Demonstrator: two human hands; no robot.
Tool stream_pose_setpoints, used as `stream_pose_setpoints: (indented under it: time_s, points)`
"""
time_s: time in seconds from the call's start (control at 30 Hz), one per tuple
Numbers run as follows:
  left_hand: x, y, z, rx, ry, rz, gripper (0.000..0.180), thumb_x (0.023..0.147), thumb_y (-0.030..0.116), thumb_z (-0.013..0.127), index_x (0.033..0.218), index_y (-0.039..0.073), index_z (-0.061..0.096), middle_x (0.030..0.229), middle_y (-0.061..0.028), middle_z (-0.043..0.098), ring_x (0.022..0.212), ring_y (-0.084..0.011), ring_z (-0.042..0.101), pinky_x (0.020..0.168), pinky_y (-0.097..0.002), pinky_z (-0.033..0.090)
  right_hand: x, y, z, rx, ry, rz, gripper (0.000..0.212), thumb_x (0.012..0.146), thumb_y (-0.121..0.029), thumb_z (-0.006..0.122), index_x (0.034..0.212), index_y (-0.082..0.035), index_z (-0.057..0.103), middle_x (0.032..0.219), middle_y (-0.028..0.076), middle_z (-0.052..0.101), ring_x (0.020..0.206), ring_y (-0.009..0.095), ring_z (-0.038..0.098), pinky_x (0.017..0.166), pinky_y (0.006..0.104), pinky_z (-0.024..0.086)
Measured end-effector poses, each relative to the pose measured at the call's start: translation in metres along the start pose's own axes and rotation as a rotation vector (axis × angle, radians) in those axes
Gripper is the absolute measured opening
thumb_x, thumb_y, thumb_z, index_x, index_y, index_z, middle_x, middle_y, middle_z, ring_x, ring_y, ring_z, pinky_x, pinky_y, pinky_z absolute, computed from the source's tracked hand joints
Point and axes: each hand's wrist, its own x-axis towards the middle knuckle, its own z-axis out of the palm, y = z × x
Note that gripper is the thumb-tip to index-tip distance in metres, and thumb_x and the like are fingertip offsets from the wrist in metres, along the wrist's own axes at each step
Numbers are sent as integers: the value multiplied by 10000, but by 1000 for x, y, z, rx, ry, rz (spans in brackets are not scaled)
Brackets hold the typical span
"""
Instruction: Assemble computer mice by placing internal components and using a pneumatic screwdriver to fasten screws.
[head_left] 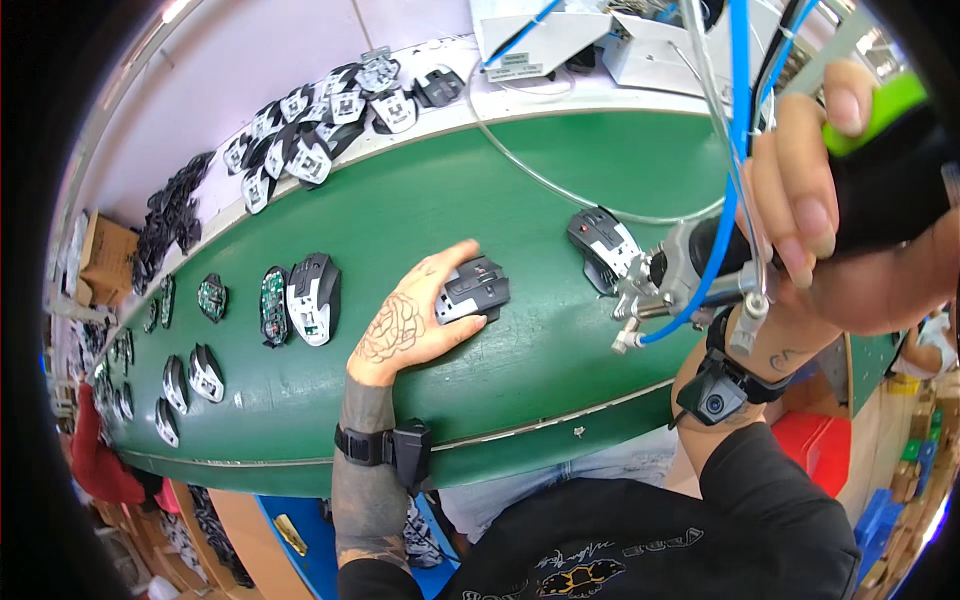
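Note:
My left hand [408, 318] rests on the green belt, thumb and fingers closed around the sides of a black and grey computer mouse [476, 291]. Up at the right, my right hand [806, 190] grips a black power screwdriver [885, 200] with a bright green part. Its metal head [650, 295] points left, with blue and clear tubes running to it. Just beside that head lies another mouse shell [604, 244], black and white; whether the two touch, I cannot tell.
Open mouse shells [314, 298] and green circuit boards [212, 297] lie along the belt's left. Several mouse shells [308, 158] are piled on the far ledge, near white boxes [545, 40]. A clear hose [540, 178] curves over the belt. A person in red [100, 455] is at far left.

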Motion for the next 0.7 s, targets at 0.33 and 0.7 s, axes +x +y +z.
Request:
stream_pose_setpoints:
  time_s: [0.33,0.7]
  points:
    - [-4,34,-4,557,364,176,601,610,251,827,1125,84,566,1122,-97,583,955,-288,543,858,-414,421,0,-12,25,-244,356,10,654,864,-659,441,1131,-63,421,695,89,518,525,166,505,558,317,429]
    - [11,43,21,609,417,33,338,747,391,708,721,89,558,700,-71,583,657,-243,609,549,-361,488,8,7,20,-189,323,-164,774,824,-728,455,1069,6,457,666,144,540,485,198,512,433,307,459]
